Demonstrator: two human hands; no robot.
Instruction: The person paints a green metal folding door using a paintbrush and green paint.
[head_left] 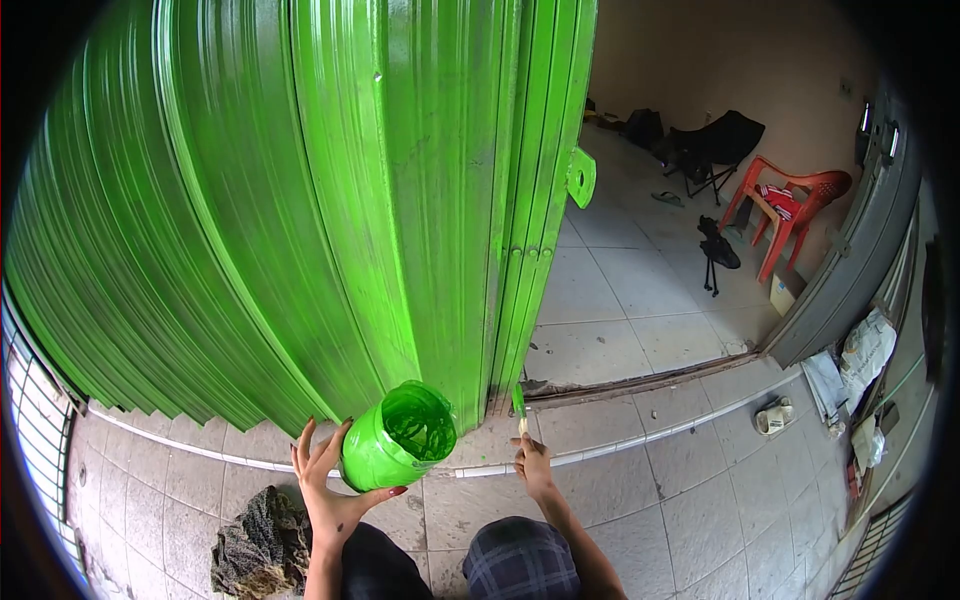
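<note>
My left hand [335,497] grips a green-smeared paint can [372,452] from its left and lower side, thumb along the bottom and fingers spread up the side. The can tilts so that its open mouth faces up and right, with wet green paint coating the inside. In my right hand [534,465] is a paintbrush [521,412], held by its pale handle. Its green bristles point up, close by the lower edge of the folding metal door [330,200]. Bright green covers the door's panels, with darker, streaky patches near the right edge.
A crumpled patterned cloth [262,545] lies on the tiled floor at lower left. Past the doorway's floor track [650,378] stand a red plastic chair [790,205] and a black folding chair [715,145]. Papers [866,350] lean by the grey door frame [845,265] at right.
</note>
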